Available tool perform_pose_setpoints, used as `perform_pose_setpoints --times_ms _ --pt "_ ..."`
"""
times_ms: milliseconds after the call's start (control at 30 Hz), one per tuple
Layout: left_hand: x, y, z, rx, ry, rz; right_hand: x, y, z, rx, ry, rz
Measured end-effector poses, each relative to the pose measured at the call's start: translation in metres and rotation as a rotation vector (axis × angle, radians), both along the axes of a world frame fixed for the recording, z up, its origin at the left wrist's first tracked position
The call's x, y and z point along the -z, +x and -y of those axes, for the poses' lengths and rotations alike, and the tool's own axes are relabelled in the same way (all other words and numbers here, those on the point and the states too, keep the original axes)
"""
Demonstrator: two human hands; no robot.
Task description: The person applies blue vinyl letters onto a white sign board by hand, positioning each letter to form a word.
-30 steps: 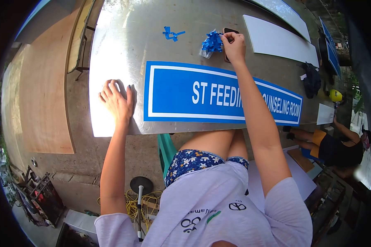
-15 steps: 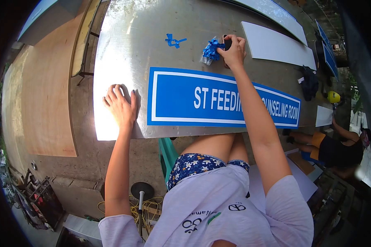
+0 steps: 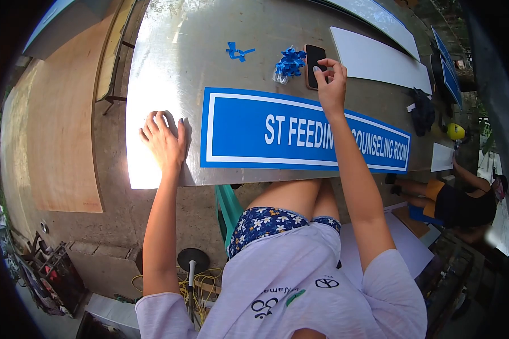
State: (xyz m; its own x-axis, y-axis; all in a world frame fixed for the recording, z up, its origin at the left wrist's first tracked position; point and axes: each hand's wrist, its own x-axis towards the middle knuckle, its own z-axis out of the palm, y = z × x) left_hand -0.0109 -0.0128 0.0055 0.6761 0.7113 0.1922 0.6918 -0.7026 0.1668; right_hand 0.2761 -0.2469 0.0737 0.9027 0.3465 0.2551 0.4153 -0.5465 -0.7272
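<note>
My left hand (image 3: 165,141) rests on the metal tabletop (image 3: 220,73), fingers spread, left of a blue sign (image 3: 243,127) with white lettering and border. Over the dark phone (image 3: 313,55) hovers my right hand (image 3: 333,87), thumb and curved fingers slightly apart near the phone's right side, holding nothing visible. Just left of the phone sits a clump of crumpled blue strips (image 3: 290,62) with some clear material under it. A smaller bunch of blue scraps (image 3: 239,52) lies farther left. My right forearm covers the middle of the sign's lettering.
A white panel (image 3: 379,59) lies at the table's upper right, near a dark cloth bundle (image 3: 422,113). To the left stands a large wooden board (image 3: 62,130). Another person (image 3: 464,200) is at the right. Yellow cord (image 3: 209,277) runs along the floor below.
My right hand has moved off the blue clump, rightward and down to the phone, uncovering the clump and the phone's screen. My left hand stays put.
</note>
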Motion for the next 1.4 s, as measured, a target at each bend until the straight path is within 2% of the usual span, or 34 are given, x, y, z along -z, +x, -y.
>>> perform_pose_setpoints --times_ms 233,433,833,900,1033,1400 --pt "0.003 0.000 -0.001 0.027 0.026 0.004 0.034 -0.094 0.050 -0.136 -0.093 -0.073" --pt "-0.004 0.003 0.002 0.044 0.003 0.005 0.046 -0.137 0.040 -0.238 -0.024 -0.083" --pt "-0.005 0.003 0.002 0.036 -0.066 0.038 0.067 -0.123 -0.011 -0.222 0.078 -0.187" --pt "-0.005 0.003 0.002 0.035 -0.075 0.034 0.070 -0.124 -0.010 -0.213 0.047 -0.038" --pt "-0.007 0.006 0.004 0.069 -0.077 0.045 0.071 -0.127 -0.010 -0.215 0.035 0.031" --pt "-0.009 0.007 0.005 0.069 -0.150 0.068 0.067 -0.130 -0.006 -0.242 -0.021 0.023"
